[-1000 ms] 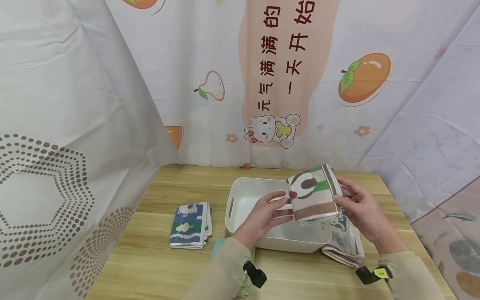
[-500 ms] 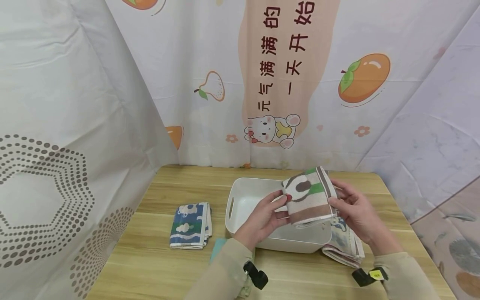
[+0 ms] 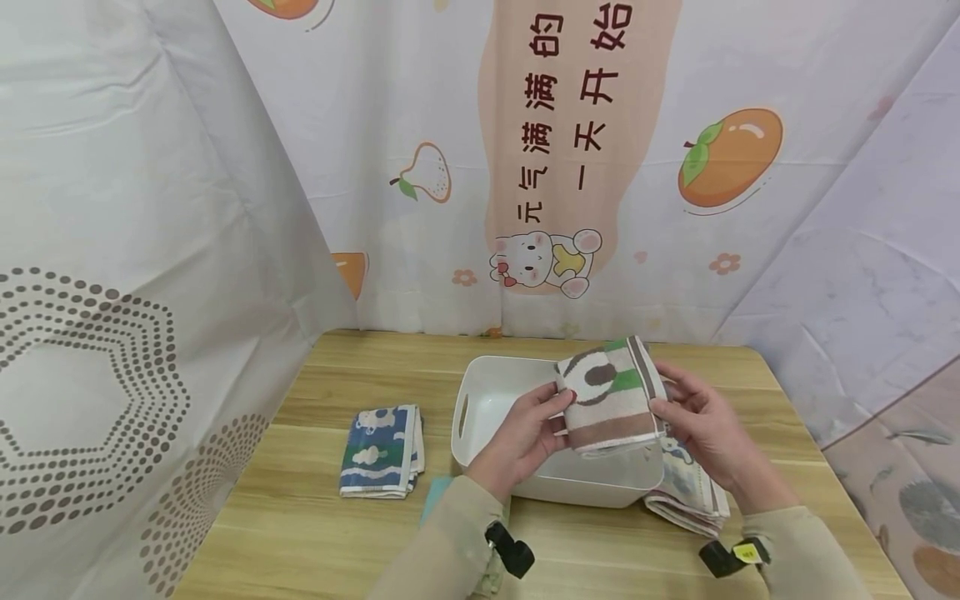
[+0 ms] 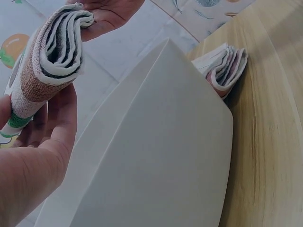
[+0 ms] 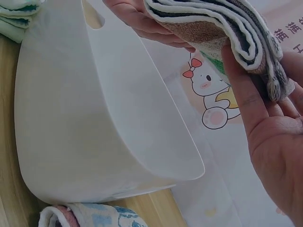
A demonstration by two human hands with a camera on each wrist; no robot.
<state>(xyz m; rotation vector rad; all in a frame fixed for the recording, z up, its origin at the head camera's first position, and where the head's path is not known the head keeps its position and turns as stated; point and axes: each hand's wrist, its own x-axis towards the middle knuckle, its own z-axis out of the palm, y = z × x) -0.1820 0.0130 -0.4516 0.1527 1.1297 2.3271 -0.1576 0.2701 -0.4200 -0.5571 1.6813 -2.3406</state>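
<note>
A folded towel [image 3: 611, 408] with brown, white and green bands and a red dot is held over a white plastic bin [image 3: 585, 492]. My left hand [image 3: 525, 433] grips its left end, thumb on the front and fingers behind. At the opposite end, my right hand [image 3: 701, 425] pinches the edge between thumb and fingers. Both wrist views show the towel's stacked layers [image 4: 59, 52] with white borders, above the bin's rim. In the right wrist view, the right fingers lie under the layers [image 5: 227, 33].
A folded blue and green towel [image 3: 375, 454] lies left of the bin on the wooden table [image 3: 300, 533]. Another folded towel [image 3: 690, 500] rests against the bin's right end. Pale green cloth [image 3: 435, 497] shows partly beneath my left forearm. A printed curtain [image 3: 420, 250] hangs behind.
The towel and my right hand have shifted slightly left and lower. My left thumb has come onto the towel's front, where the fingers were earlier only at its edge. Other towels stay put.
</note>
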